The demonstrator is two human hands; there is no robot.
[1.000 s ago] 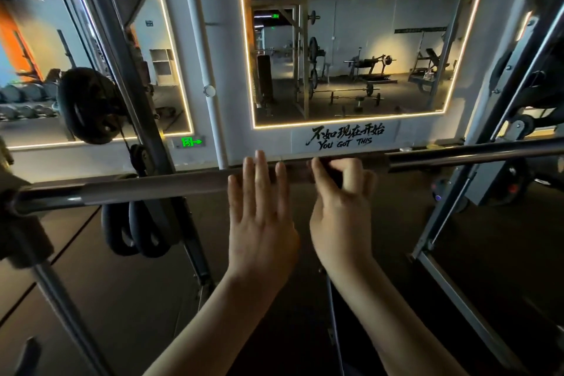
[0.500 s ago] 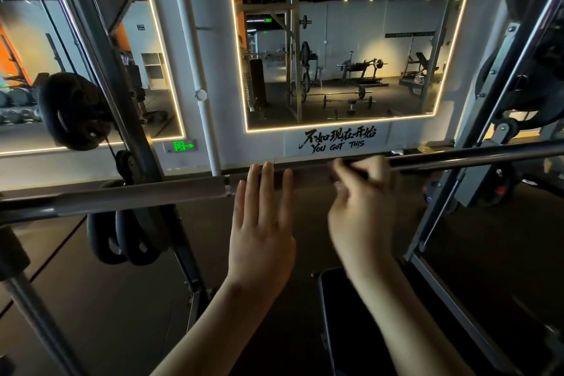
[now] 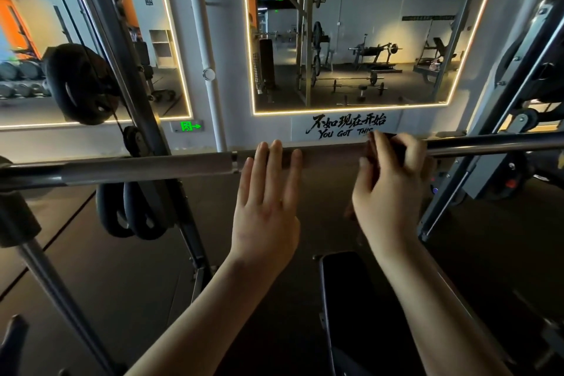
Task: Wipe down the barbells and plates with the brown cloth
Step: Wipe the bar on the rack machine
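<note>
Checked against the views from a second back: found the right hand point(image 3: 387, 192) shifted rightward along the barbell point(image 3: 152, 166), away from the left hand point(image 3: 265, 210), with a wider stretch of bare bar opened between them. Found the left hand near its former spot, just right of the collar ring point(image 3: 234, 162). Read this as one wiping stroke carried along the middle of the bar. Judged the task early, with the length further right, the length left of the ring and the plates point(image 3: 81, 84) on the rack point(image 3: 143, 101) not yet reached. Saw the right hand's fingers curled over the top of the bar, gripping a dark wad taken for the brown cloth point(image 3: 388, 146) pressed against the steel. Made out only a sliver of it between the fingers and a scrap below the palm. Saw the left hand flat, fingers straight and close together, fingertips laid on the bar, holding nothing; took it for a steadying hand. Could not tell how hard either hand pressed. Noted the bench pad point(image 3: 345, 293) below, between the forearms.
</note>
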